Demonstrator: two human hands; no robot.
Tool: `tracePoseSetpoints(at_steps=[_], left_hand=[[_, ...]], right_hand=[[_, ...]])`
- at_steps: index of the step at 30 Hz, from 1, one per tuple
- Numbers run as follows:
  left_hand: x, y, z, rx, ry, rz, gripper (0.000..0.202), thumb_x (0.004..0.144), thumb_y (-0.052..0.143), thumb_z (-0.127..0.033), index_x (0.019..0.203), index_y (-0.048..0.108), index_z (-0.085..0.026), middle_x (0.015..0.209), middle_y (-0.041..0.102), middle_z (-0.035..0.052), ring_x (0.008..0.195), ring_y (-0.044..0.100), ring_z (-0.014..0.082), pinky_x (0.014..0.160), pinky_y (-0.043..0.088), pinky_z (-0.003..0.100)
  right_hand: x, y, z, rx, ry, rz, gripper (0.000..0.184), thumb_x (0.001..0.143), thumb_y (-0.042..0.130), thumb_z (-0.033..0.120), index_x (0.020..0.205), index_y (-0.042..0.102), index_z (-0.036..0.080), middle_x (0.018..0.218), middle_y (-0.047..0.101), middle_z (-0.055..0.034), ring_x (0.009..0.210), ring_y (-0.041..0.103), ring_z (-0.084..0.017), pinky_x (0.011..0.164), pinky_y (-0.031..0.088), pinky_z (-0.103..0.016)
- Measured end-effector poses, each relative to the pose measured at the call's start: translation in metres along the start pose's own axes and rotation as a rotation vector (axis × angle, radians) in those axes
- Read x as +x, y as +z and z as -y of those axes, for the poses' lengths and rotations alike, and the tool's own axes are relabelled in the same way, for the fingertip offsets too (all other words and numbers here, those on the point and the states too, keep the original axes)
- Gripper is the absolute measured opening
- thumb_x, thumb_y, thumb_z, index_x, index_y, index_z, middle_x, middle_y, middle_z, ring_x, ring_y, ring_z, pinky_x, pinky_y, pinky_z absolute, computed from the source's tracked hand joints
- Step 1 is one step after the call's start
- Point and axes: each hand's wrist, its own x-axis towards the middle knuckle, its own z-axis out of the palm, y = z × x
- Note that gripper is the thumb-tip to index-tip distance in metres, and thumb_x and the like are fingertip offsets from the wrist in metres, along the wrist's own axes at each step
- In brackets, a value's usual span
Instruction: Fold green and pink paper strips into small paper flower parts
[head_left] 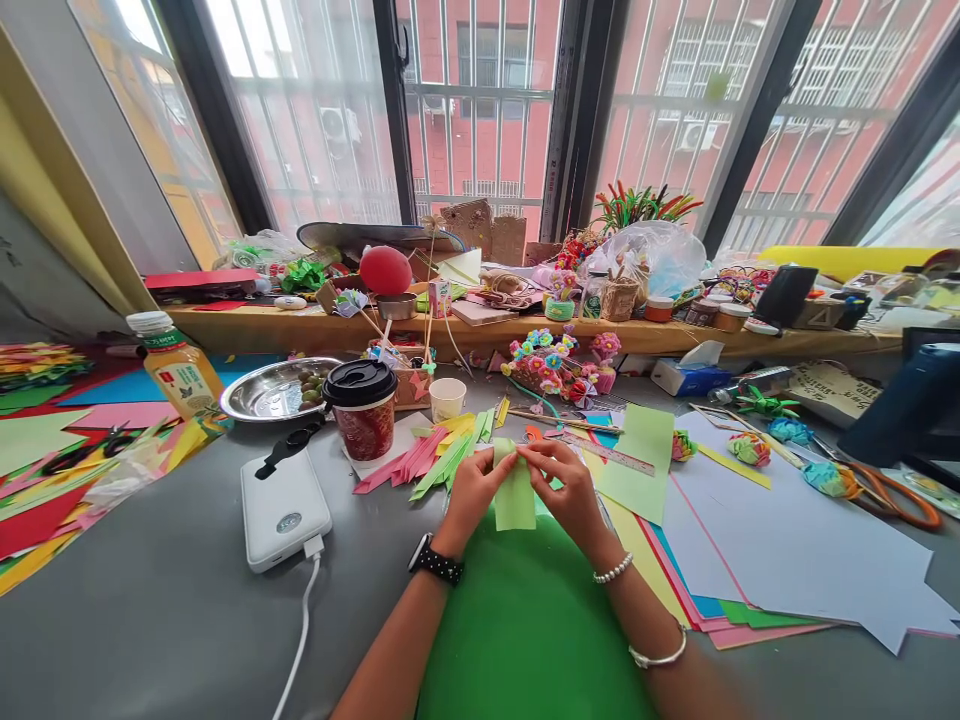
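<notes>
Well, from where I stand both hands are busy with one piece of light green paper strip: the left hand pinches its upper part between thumb and fingers, and the right hand nips the same end from the other side, its remaining fingers loosely curled. The strip is up between the two, clear of any pile, its lower end hanging flat and unfolded over the green surface below, while the top looks bent over, so I'd judge this piece only begun. Just beyond the left hand, narrow green strips lie bunched beside pink strips, apparently worked already, since they look narrow and creased; how many there are I can't tell. To the right of the hands a larger light green sheet lies uncut to my eye, with a ruler beside it, so paper seems left over. Farther out on the table stand a lidded coffee cup and a white power bank to the left, and white sheets and orange-handled scissors to the right.
</notes>
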Motion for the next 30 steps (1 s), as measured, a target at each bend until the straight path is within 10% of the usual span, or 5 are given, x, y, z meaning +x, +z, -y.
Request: tracePoseSetpoints(at_steps=[13,30], left_hand=[[-0.001,0.001,-0.004,0.041,-0.01,0.162,0.034,0.064,0.058,-0.045,0.069,0.065,-0.012,0.063,0.06,0.0019,0.058,0.049,0.0131,0.051,0.035,0.022],[-0.001,0.0,-0.005,-0.071,-0.122,0.198,0.036,0.059,0.064,-0.045,0.071,0.068,-0.011,0.063,0.061,0.0024,0.058,0.05,0.0128,0.054,0.035,0.023]], right_hand=[[0.005,-0.008,-0.008,0.305,0.452,0.01,0.023,0.07,0.058,0.038,0.068,0.065,0.016,0.07,0.063,-0.0031,0.063,0.055,-0.015,0.051,0.042,-0.024],[0.007,-0.01,-0.006,0.373,0.49,0.11,0.021,0.069,0.058,0.037,0.068,0.062,0.016,0.066,0.059,-0.0001,0.059,0.049,-0.012,0.054,0.038,-0.022]])
